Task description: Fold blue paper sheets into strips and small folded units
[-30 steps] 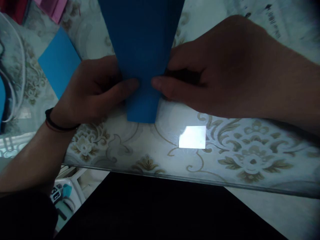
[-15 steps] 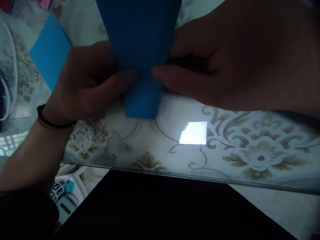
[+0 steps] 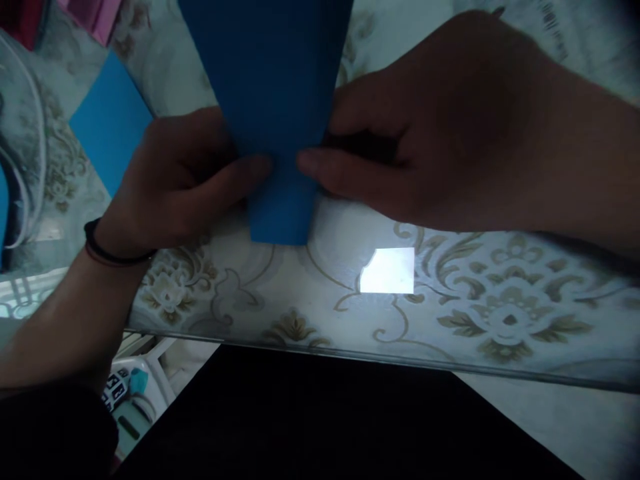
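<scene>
A long piece of blue paper (image 3: 273, 87) stands up from the tabletop toward me, its narrow lower end near the front of the table. My left hand (image 3: 185, 180) grips its left edge, with the thumb pressed on the near face and the fingers hidden behind. From the other side my right hand (image 3: 395, 140) pinches the right edge, its thumb tip almost level with the left one. Both hands are closed on the paper. Left of my left hand lies a flat blue paper square (image 3: 113, 120).
A patterned tablecloth (image 3: 310, 300) covers the table, whose front edge runs above my dark-clothed lap. At the upper left are pink packages (image 3: 95, 17) and a white cable (image 3: 37, 127). Below the edge, a white container (image 3: 137, 393) holds small items. A bright reflection lies right of centre.
The view has shifted slightly, so more of the pink packages shows. Both hands keep their hold on the blue paper, with the thumbs in nearly the same place.
</scene>
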